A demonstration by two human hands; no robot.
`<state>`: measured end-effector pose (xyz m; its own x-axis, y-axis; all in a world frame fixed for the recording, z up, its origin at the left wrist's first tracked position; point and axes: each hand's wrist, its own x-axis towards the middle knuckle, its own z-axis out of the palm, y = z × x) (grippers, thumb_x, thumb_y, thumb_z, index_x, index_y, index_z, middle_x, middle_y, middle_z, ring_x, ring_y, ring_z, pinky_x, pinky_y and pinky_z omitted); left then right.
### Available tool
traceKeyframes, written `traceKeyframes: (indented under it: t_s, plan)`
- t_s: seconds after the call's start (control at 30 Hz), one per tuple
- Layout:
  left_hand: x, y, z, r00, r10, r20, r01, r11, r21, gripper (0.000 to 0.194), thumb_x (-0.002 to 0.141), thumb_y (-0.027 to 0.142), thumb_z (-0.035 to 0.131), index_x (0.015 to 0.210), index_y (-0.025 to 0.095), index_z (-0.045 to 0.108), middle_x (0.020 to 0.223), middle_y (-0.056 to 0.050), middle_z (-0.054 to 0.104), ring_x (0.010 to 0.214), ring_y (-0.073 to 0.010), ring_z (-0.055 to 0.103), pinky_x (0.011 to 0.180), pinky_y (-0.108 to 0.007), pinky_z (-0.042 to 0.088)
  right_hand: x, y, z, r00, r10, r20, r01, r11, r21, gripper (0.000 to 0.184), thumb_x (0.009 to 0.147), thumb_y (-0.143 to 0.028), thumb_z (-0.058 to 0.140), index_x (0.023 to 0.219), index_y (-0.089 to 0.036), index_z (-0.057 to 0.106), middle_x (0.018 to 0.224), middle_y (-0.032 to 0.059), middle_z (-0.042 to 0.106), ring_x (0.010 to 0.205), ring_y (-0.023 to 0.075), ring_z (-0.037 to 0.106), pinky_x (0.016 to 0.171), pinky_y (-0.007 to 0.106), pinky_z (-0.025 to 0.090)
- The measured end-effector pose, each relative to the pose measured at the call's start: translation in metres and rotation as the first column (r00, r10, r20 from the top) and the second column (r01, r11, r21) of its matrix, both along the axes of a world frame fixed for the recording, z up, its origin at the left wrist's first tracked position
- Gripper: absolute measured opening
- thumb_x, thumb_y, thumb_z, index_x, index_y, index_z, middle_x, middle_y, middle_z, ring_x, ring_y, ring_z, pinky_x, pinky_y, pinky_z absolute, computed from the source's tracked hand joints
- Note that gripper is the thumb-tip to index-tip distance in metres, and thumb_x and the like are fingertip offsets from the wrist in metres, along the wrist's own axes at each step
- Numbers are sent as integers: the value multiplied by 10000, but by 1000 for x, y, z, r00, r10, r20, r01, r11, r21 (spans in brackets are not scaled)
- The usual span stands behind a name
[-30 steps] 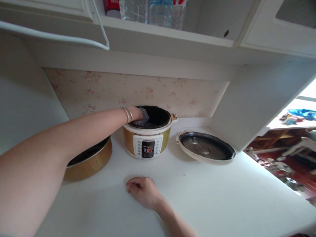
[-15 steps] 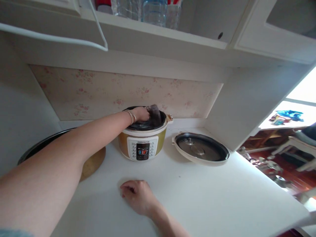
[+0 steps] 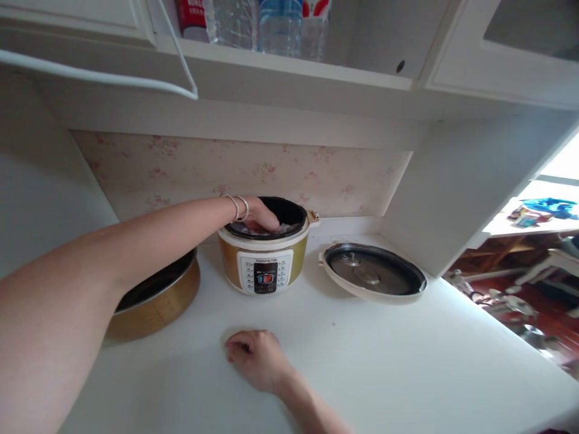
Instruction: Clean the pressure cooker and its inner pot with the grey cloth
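My left hand [image 3: 261, 215], with bracelets at the wrist, reaches down into the open electric pressure cooker [image 3: 230, 256]. Its fingers press on a crumpled greyish cloth [image 3: 288, 228], of which only a part shows above the black rim; the fingertips are partly hidden. The cooker has a gold body and a white control panel [image 3: 265, 272]. In front of it, my right hand [image 3: 257, 358] rests on the white counter [image 3: 384, 361], its fingers curled into a loose fist with nothing visible in them.
To the right of the cooker lies its detached lid [image 3: 368, 274], inner side up. A gold inner pot [image 3: 158, 307] stands at left, partly behind my left arm. Overhead, a cabinet shelf [image 3: 271, 63] holds clear bottles [image 3: 280, 30], and a white wire rod [image 3: 99, 73] juts out.
My left hand has lowered deeper into the cooker, taking the cloth from above the rim to inside. My left arm shifted, showing more of the gold pot. The right hand stays put.
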<state>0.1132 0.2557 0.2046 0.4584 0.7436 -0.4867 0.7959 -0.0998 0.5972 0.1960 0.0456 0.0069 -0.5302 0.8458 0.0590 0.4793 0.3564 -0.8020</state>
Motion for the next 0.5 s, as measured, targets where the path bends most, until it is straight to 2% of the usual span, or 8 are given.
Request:
traceKeyframes:
  t_s: [0.07, 0.17, 0.27, 0.33, 0.43, 0.5]
  plan:
    - [14, -3, 0, 997, 27, 71, -24, 999, -41, 111, 757, 266, 615, 801, 174, 657, 634, -38, 651, 573, -163, 594, 573, -267, 496, 0, 0, 2, 1000, -12, 12, 12, 1000, -2, 240, 835, -233, 452, 743, -265, 671, 705, -71, 669, 656, 95, 580, 590, 177, 350]
    - [33, 6, -3, 934, 171, 313, -198, 978, 58, 91, 814, 186, 523, 757, 160, 590, 586, -7, 591, 510, -114, 534, 520, -202, 460, -1, 0, 1, 1000, -14, 10, 14, 1000, -10, 247, 839, -233, 445, 753, -271, 673, 725, -76, 679, 678, 93, 595, 605, 171, 358]
    - [47, 17, -7, 873, 266, 409, -326, 942, 83, 138, 808, 102, 458, 711, 155, 542, 591, -17, 576, 521, -113, 541, 534, -207, 468, -1, 1, -2, 1000, 0, 7, 0, 1000, -8, 248, 841, -233, 445, 784, -278, 682, 762, -78, 695, 706, 91, 614, 624, 167, 369]
    - [52, 18, -8, 886, 245, 394, -295, 953, 70, 137, 792, 89, 448, 729, 149, 552, 635, -34, 599, 549, -120, 563, 559, -224, 482, -2, 1, -5, 1000, -7, 24, 7, 1000, 4, 246, 842, -239, 449, 814, -288, 688, 788, -81, 706, 730, 94, 626, 637, 169, 373]
    - [47, 9, -7, 952, 95, 292, -136, 983, 123, 110, 764, 137, 514, 821, 147, 607, 733, -58, 644, 632, -142, 599, 605, -242, 497, -4, 0, -6, 997, -28, 66, 25, 999, 42, 247, 849, -255, 447, 816, -297, 688, 794, -86, 711, 749, 98, 634, 643, 177, 369]
    - [37, 0, -4, 984, -5, 176, -29, 981, 192, 187, 718, 168, 581, 895, 161, 640, 781, -54, 668, 703, -165, 620, 650, -255, 508, -5, -1, -5, 995, -32, 96, 26, 997, 67, 254, 855, -259, 440, 785, -293, 681, 770, -86, 706, 728, 97, 629, 622, 185, 358]
